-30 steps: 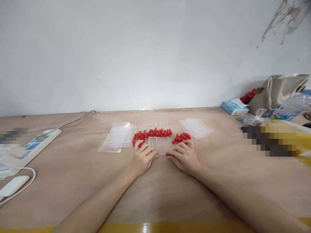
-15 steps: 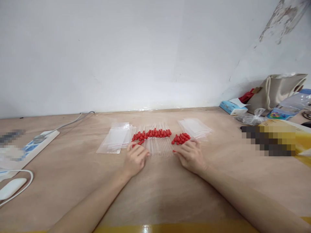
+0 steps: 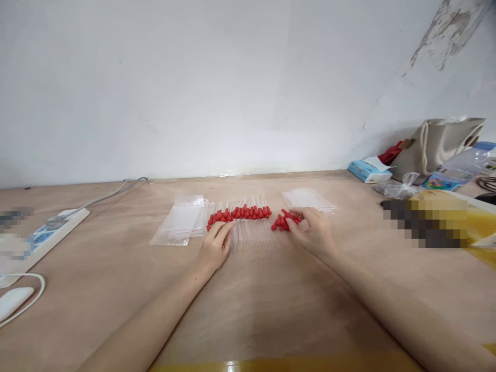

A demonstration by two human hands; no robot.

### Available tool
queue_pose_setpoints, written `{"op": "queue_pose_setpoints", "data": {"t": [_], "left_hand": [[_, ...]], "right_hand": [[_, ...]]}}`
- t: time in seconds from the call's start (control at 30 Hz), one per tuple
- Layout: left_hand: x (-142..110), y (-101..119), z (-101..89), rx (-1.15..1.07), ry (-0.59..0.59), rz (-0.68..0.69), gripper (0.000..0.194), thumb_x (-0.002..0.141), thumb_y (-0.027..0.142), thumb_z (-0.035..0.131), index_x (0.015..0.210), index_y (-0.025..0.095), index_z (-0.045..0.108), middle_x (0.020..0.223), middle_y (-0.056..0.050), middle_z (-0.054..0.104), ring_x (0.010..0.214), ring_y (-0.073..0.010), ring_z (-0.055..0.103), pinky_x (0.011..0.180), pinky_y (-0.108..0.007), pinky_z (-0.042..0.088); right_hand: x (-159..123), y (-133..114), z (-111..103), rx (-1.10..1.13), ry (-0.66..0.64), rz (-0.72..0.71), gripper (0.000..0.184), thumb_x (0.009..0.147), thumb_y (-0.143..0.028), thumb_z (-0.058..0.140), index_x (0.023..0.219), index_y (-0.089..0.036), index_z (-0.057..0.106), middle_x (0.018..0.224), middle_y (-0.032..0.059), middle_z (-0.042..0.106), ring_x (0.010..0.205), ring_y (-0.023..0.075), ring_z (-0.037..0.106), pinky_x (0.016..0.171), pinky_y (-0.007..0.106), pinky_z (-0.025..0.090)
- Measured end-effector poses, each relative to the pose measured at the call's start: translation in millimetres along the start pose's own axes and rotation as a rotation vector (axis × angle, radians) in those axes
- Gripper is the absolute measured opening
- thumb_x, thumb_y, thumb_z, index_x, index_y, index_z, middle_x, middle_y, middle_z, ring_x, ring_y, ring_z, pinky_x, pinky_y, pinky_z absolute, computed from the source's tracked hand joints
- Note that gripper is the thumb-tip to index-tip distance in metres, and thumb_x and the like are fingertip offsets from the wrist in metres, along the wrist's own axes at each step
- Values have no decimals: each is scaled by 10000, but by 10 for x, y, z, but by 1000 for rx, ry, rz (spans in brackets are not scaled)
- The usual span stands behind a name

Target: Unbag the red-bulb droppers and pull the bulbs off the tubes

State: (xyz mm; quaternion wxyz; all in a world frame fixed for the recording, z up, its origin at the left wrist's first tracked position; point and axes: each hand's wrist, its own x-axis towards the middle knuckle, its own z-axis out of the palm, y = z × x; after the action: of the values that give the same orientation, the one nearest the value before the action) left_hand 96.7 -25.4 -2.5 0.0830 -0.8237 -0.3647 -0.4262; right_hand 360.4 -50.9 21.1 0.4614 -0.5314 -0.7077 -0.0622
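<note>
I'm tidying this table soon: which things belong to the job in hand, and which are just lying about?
Job, it seems:
red caps, some at the right hand
clear thin tubes
clear plastic bags, likely

Lying about, apparently:
power strip
blue tissue pack
beige bag

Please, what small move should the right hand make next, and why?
Probably the right hand could pinch one from the small pile of red bulbs: it is right at them, while the left hand is at the clear tubes, whose near ends show no red.
</note>
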Motion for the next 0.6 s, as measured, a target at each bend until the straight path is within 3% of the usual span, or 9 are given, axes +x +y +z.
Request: {"op": "queue_pose_setpoints", "data": {"t": [0.13,0.3,0.47,0.6], "left_hand": [[18,4,105,-23,-25,62,244,850,155,418,1052,187,550,943,-63,594,903,-158,571,821,-309,490],[-18,34,113,-79,-93,96,266,824,241,497,1078,180,543,972,-76,598,911,-171,569,827,-332,491],[9,111,8,-118,-173,96,373,760,357,576,1081,170,547,969,-92,584,893,-197,546,811,-370,466],[26,133,-19,-53,-142,86,332,745,354,593,1028,180,578,929,-76,592,874,-200,530,812,-379,435]], "right_hand": [[242,-97,4,-164,-102,58,167,776,-328,497,761,-212,616,748,20,651,776,176,522,803,358,261],[269,-159,219,-327,-240,-5,231,808,-332,468,688,-214,627,676,28,658,804,197,508,902,436,131],[205,-166,369,-452,-251,-88,251,819,-330,461,684,-217,640,704,34,659,821,202,499,952,514,12],[206,-163,398,-453,-239,-87,272,805,-377,473,665,-218,644,755,40,649,847,211,487,952,541,0]]}}
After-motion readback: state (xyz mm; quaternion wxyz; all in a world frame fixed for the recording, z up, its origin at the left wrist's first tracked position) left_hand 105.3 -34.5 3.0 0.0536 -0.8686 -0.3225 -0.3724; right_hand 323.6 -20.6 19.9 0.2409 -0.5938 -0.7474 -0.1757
